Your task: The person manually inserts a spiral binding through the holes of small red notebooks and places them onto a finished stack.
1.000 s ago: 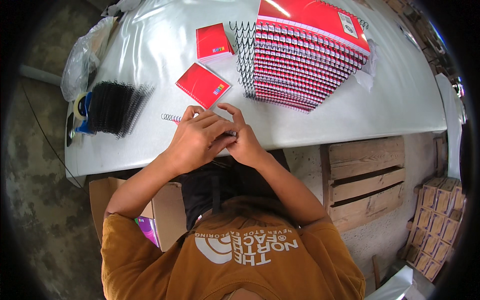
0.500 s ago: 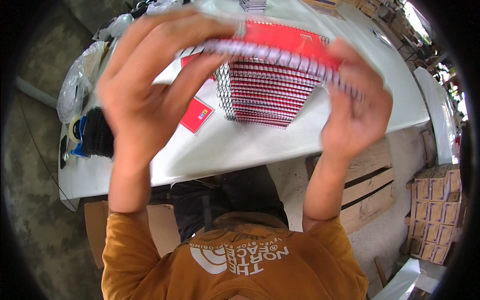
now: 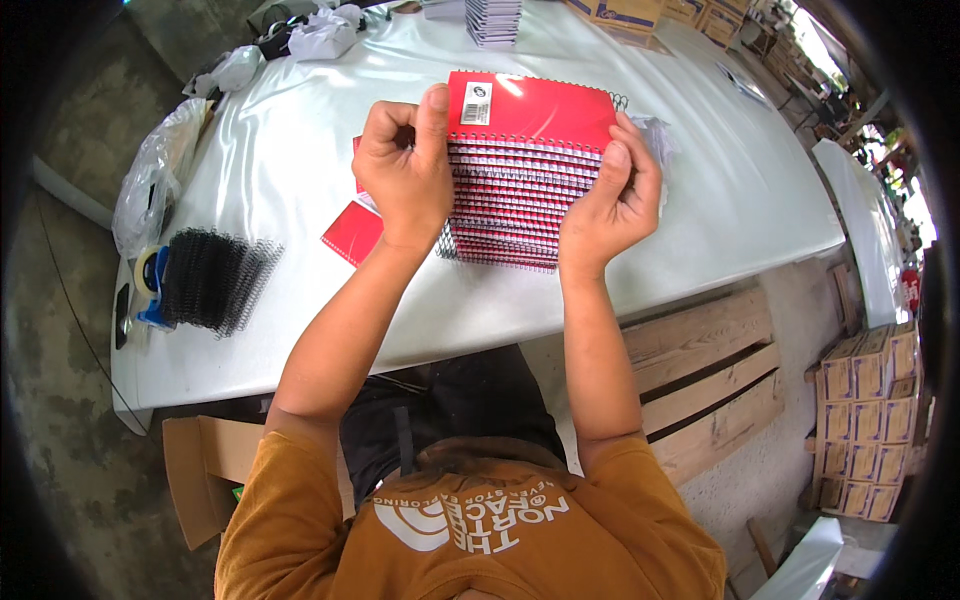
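A tall stack of spiral notebooks [image 3: 505,205] with red covers and white pages stands on the white-covered table. Its top red spiral notebook [image 3: 545,105] lies cover up, with a white sticker at its upper left and a coil along its far edge. My left hand [image 3: 410,160] is closed at that notebook's left edge, thumb pointing up. At the right edge, my right hand [image 3: 615,195] is closed, thumb and fingers against the notebook's corner. A loose red cover or booklet [image 3: 352,232] lies left of the stack, partly hidden by my left forearm.
Black binding coils [image 3: 220,280] sit at the table's left beside a blue tape dispenser [image 3: 152,290] and a dark phone-like object [image 3: 122,315]. Plastic bags [image 3: 155,190] line the left edge. Another notebook stack [image 3: 492,25] and cardboard boxes [image 3: 620,12] stand at the back.
The notebook, held raised and tilted above the stack before, now rests cover up on top of it. Both hands have come lower and closer together at its sides.
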Action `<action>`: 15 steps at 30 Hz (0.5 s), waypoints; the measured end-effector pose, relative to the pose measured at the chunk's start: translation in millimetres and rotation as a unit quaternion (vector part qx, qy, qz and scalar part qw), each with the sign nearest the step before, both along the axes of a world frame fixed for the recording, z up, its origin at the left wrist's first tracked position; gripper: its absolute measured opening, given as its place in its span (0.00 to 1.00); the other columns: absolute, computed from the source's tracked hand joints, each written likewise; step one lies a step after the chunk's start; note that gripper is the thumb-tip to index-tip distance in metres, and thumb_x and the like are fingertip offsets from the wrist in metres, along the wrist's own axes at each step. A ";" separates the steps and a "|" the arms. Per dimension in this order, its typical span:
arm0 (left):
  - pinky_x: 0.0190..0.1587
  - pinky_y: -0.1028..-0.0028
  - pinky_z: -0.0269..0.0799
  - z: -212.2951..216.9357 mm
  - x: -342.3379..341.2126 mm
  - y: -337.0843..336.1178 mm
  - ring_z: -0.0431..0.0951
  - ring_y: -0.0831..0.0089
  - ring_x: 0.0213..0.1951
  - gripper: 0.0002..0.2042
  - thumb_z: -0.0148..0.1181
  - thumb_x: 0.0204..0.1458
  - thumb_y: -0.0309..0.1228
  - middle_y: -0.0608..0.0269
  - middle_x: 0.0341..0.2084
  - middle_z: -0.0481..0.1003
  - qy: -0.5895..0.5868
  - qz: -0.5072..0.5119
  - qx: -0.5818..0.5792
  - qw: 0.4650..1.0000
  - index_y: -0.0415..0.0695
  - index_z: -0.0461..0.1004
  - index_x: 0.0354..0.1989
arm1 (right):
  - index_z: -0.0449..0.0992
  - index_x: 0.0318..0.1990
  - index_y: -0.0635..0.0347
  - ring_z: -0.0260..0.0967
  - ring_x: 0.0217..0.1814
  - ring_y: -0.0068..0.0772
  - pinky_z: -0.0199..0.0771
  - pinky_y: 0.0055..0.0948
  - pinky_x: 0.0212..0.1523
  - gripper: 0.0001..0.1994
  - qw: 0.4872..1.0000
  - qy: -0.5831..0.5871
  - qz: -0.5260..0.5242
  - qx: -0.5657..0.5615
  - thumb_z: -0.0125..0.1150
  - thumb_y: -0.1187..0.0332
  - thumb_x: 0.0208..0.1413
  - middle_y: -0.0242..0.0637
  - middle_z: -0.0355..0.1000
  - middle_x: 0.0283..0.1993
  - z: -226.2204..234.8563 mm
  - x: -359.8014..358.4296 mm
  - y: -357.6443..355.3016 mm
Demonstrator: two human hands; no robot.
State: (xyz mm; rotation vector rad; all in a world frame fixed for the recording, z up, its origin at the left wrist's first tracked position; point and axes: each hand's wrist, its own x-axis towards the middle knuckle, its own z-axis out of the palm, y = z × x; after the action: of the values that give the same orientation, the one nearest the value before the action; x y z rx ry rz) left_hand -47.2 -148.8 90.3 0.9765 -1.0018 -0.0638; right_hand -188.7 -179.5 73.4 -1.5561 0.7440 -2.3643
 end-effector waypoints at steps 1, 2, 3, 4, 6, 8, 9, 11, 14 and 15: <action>0.24 0.84 0.60 0.1 -0.9 0.1 0.63 0.87 0.20 0.12 0.63 0.51 0.33 0.71 0.17 0.69 0.003 -0.007 -0.007 1.000 0.41 0.67 0.24 | 0.73 0.40 0.67 0.70 0.46 0.35 0.68 0.28 0.49 0.08 1.000 -0.017 -0.011 -0.004 0.55 0.71 0.57 0.44 0.73 0.45 -2.1 1.7 0.3; 0.23 0.84 0.59 2.0 -2.0 0.1 0.63 0.87 0.20 0.12 0.64 0.50 0.33 0.71 0.16 0.69 0.007 -0.013 -0.015 1.000 0.41 0.67 0.25 | 0.73 0.40 0.68 0.69 0.46 0.34 0.68 0.28 0.49 0.08 1.000 0.005 -0.025 -0.006 0.54 0.71 0.57 0.44 0.72 0.45 -3.4 1.6 0.4; 0.23 0.85 0.59 4.8 -2.0 0.8 0.63 0.88 0.19 0.12 0.64 0.50 0.33 0.71 0.16 0.69 0.011 -0.020 -0.023 0.999 0.41 0.67 0.25 | 0.72 0.40 0.69 0.69 0.47 0.34 0.68 0.29 0.50 0.09 0.999 0.027 -0.039 -0.008 0.53 0.71 0.58 0.43 0.72 0.45 -4.0 -1.0 0.2; 0.25 0.82 0.62 9.6 2.1 6.9 0.67 0.85 0.22 0.11 0.63 0.51 0.35 0.67 0.18 0.72 -0.008 -0.017 0.035 0.999 0.40 0.69 0.30 | 0.72 0.40 0.69 0.68 0.47 0.33 0.68 0.30 0.50 0.09 0.998 0.048 -0.049 -0.009 0.52 0.70 0.59 0.43 0.71 0.44 -3.8 -3.2 0.6; 0.30 0.80 0.66 9.4 24.6 1.8 0.71 0.82 0.27 0.12 0.58 0.54 0.35 0.63 0.22 0.74 -0.057 0.053 0.045 0.996 0.37 0.70 0.34 | 0.70 0.38 0.70 0.67 0.45 0.30 0.68 0.29 0.47 0.11 0.995 0.059 -0.074 -0.020 0.50 0.67 0.61 0.41 0.69 0.43 0.7 -7.6 5.0; 0.34 0.74 0.69 0.2 64.3 1.5 0.74 0.73 0.30 0.12 0.55 0.55 0.36 0.57 0.28 0.77 -0.103 0.133 0.125 0.978 0.39 0.74 0.39 | 0.71 0.37 0.66 0.67 0.42 0.30 0.66 0.29 0.47 0.07 0.999 -0.021 -0.013 -0.048 0.52 0.70 0.58 0.39 0.70 0.38 -8.2 -8.9 28.1; 0.38 0.71 0.70 -13.1 92.9 5.6 0.77 0.66 0.33 0.13 0.52 0.55 0.34 0.53 0.32 0.77 -0.173 0.147 0.217 0.949 0.39 0.74 0.41 | 0.71 0.37 0.65 0.66 0.41 0.29 0.65 0.30 0.46 0.06 0.996 -0.065 0.022 -0.064 0.53 0.71 0.57 0.38 0.71 0.35 -11.9 -9.3 44.6; 0.51 0.65 0.67 -62.7 150.9 11.2 0.74 0.53 0.47 0.16 0.49 0.52 0.31 0.44 0.42 0.74 -0.245 0.091 0.420 0.869 0.38 0.71 0.48 | 0.70 0.37 0.64 0.66 0.36 0.27 0.66 0.29 0.43 0.07 0.939 -0.027 0.305 0.158 0.51 0.69 0.58 0.38 0.70 0.34 -42.8 -11.0 95.3; 0.57 0.62 0.62 -137.7 170.2 41.3 0.68 0.48 0.52 0.24 0.48 0.47 0.26 0.40 0.49 0.68 -0.261 0.010 0.477 0.839 0.33 0.62 0.55 | 0.66 0.49 0.67 0.72 0.43 0.33 0.72 0.31 0.45 0.19 0.541 0.076 0.584 0.600 0.47 0.57 0.62 0.42 0.71 0.42 -96.2 -9.3 136.2; 0.59 0.62 0.59 -142.5 143.8 56.2 0.65 0.49 0.55 0.25 0.49 0.45 0.24 0.42 0.52 0.66 -0.348 0.014 0.463 0.815 0.34 0.62 0.56 | 0.66 0.50 0.67 0.72 0.45 0.35 0.74 0.31 0.45 0.20 0.423 0.064 0.605 0.671 0.48 0.57 0.61 0.42 0.71 0.44 -115.4 -9.5 142.1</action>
State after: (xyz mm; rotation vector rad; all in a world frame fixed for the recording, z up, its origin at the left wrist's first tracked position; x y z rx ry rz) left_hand 96.6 -92.6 -52.1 2.0007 -1.6897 -0.1909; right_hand -198.3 -37.4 -42.0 -0.7451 0.6960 -0.1501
